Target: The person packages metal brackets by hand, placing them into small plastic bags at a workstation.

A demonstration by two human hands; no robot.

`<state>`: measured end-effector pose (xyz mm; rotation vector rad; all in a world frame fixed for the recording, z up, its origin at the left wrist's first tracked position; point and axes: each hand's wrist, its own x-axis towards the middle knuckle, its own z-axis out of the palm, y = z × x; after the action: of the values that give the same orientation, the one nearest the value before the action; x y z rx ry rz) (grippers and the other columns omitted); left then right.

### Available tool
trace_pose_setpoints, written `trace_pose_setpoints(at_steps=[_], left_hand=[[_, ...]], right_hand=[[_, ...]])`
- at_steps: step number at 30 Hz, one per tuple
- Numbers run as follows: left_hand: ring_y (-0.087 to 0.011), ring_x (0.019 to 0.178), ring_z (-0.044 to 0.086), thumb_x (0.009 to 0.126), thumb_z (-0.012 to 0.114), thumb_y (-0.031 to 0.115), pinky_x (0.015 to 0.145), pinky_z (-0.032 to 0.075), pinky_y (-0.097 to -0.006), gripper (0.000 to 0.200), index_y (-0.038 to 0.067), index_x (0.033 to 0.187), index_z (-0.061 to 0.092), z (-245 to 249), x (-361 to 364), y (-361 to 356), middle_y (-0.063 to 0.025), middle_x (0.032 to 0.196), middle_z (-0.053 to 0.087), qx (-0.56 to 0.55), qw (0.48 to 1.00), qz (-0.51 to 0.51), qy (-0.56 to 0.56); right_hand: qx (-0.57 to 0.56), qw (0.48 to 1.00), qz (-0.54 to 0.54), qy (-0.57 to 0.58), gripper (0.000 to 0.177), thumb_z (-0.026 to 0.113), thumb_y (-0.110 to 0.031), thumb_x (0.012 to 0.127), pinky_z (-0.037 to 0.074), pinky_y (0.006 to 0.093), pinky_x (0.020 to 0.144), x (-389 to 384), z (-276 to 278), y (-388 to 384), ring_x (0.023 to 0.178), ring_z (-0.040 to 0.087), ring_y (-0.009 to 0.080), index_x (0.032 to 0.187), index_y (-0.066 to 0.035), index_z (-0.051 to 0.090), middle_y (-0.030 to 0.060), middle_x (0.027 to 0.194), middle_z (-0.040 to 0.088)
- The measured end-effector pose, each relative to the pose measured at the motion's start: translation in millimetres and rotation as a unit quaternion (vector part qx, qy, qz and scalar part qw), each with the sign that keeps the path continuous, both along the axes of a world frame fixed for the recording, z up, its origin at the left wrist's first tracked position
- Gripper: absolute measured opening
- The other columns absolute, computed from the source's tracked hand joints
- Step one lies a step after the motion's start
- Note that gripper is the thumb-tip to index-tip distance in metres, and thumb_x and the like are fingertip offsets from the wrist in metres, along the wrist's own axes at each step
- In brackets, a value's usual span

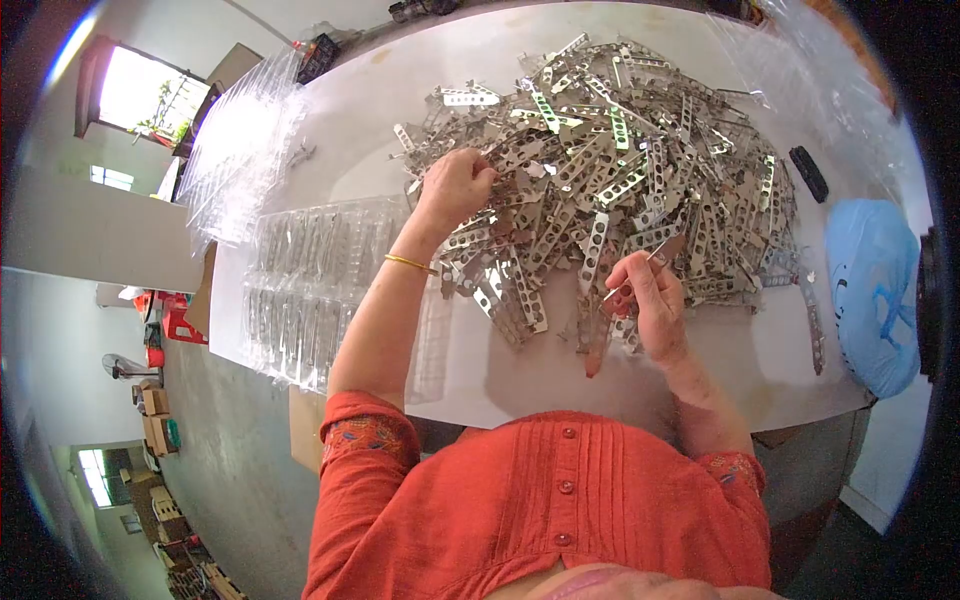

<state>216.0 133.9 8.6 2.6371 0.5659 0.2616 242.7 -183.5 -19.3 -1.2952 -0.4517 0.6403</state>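
Note:
A large heap of flat silvery metal pieces with rows of round holes (pixel 600 170) covers the middle of the white table. At its left edge my left hand (pixel 458 188) is closed, fingers curled down; what they hold is hidden. Near the front of the heap my right hand (pixel 648 305) pinches a slim metal piece (pixel 662 252), whose pointed, blade-like end sticks up past the fingers. Clear plastic trays (pixel 325 250) with narrow metal pieces in rows lie left of the heap, beside my left forearm.
Stacked clear plastic trays (pixel 240 150) stand at the table's far left. To the right are a black oblong object (pixel 808 175), a blue plastic bag (pixel 870 295) and a single long metal piece (pixel 812 325). Clear plastic sheeting (pixel 810 80) lies at the far right.

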Motion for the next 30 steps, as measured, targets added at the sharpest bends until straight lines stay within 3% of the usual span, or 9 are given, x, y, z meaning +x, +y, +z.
trace_pose_setpoints(at_steps=[4, 6, 10, 16, 21, 26, 28, 29, 30], left_hand=[[-0.0392, 0.089, 0.066, 0.084, 0.065, 0.020, 0.082, 0.051, -0.0469, 0.022, 0.000, 0.089, 0.069, -2, 0, 1, -0.0225, 0.086, 0.069, 0.008, 1.000, -0.016, -0.017], [-0.0297, 0.075, 0.069, 0.086, 0.065, 0.020, 0.072, 0.052, -0.0419, 0.022, -0.001, 0.090, 0.066, 0, -1, -1, -0.0176, 0.073, 0.067, 0.021, 0.998, -0.034, -0.046], [-0.0279, 0.073, 0.069, 0.087, 0.066, 0.019, 0.068, 0.051, -0.0404, 0.020, -0.001, 0.089, 0.065, 8, -4, -5, -0.0167, 0.074, 0.067, -0.021, 0.999, -0.027, -0.024], [-0.0197, 0.068, 0.067, 0.090, 0.064, 0.015, 0.065, 0.050, -0.0355, 0.016, 0.000, 0.094, 0.065, 6, -9, -11, -0.0139, 0.075, 0.067, 0.051, 0.995, -0.044, -0.080], [-0.0105, 0.069, 0.057, 0.094, 0.059, 0.012, 0.064, 0.048, -0.0297, 0.014, -0.002, 0.095, 0.063, 37, -23, -51, -0.0069, 0.073, 0.064, -0.233, 0.966, -0.018, -0.115], [-0.0107, 0.069, 0.056, 0.095, 0.061, 0.010, 0.063, 0.047, -0.0259, 0.015, -0.004, 0.092, 0.063, 13, -20, -65, -0.0030, 0.075, 0.064, -0.077, 0.988, 0.015, -0.132], [-0.0100, 0.067, 0.057, 0.096, 0.061, 0.010, 0.061, 0.047, -0.0247, 0.013, -0.002, 0.095, 0.064, 13, -18, -65, -0.0011, 0.075, 0.063, -0.175, 0.959, 0.064, -0.214], [-0.0090, 0.066, 0.056, 0.097, 0.060, 0.010, 0.059, 0.048, -0.0236, 0.013, -0.002, 0.099, 0.065, 17, -21, -64, -0.0021, 0.077, 0.063, -0.306, 0.932, 0.084, -0.177], [-0.0090, 0.066, 0.056, 0.097, 0.060, 0.010, 0.059, 0.048, -0.0236, 0.013, -0.002, 0.099, 0.065, 24, -24, -70, -0.0021, 0.077, 0.063, -0.306, 0.932, 0.084, -0.176]], right_hand=[[-0.003, 1.000, 0.003, -0.007, 0.043, 0.044, -0.042, 0.107, 0.044, 0.0192, 0.058, 1, 0, 0, 0.064, 0.054, 0.0029, 0.089, -0.007, 0.063, -0.0031, 0.075, 0.059], [-0.003, 1.000, 0.000, -0.008, 0.043, 0.044, -0.041, 0.107, 0.044, 0.0192, 0.058, 1, -1, 0, 0.064, 0.054, 0.0029, 0.088, -0.007, 0.063, -0.0032, 0.075, 0.059], [-0.002, 1.000, -0.004, -0.008, 0.043, 0.044, -0.041, 0.107, 0.044, 0.0193, 0.058, 0, 1, 0, 0.064, 0.053, 0.0028, 0.089, -0.007, 0.063, -0.0032, 0.076, 0.059], [0.015, 1.000, 0.009, 0.019, 0.039, 0.046, -0.039, 0.106, 0.044, 0.0190, 0.058, 0, -4, 0, 0.063, 0.054, 0.0025, 0.091, -0.007, 0.063, -0.0026, 0.075, 0.059], [-0.003, 1.000, -0.010, 0.004, 0.032, 0.049, -0.034, 0.106, 0.046, 0.0186, 0.059, 2, -5, -1, 0.064, 0.055, 0.0028, 0.096, -0.007, 0.063, -0.0025, 0.076, 0.060], [-0.022, 0.999, -0.033, 0.001, 0.027, 0.052, -0.031, 0.105, 0.047, 0.0187, 0.058, -1, -1, 3, 0.063, 0.055, 0.0034, 0.101, -0.007, 0.063, -0.0026, 0.077, 0.061], [-0.024, 0.999, -0.035, 0.007, 0.025, 0.053, -0.030, 0.104, 0.046, 0.0185, 0.057, 0, -1, 3, 0.063, 0.054, 0.0030, 0.103, -0.007, 0.063, -0.0038, 0.078, 0.060], [-0.025, 0.999, -0.035, 0.008, 0.025, 0.053, -0.030, 0.104, 0.046, 0.0185, 0.057, 0, -2, 2, 0.063, 0.054, 0.0030, 0.103, -0.007, 0.063, -0.0038, 0.078, 0.060], [-0.022, 0.999, -0.026, 0.012, 0.024, 0.054, -0.029, 0.104, 0.046, 0.0184, 0.056, 2, -4, 0, 0.064, 0.055, 0.0026, 0.105, -0.007, 0.063, -0.0042, 0.080, 0.061]])
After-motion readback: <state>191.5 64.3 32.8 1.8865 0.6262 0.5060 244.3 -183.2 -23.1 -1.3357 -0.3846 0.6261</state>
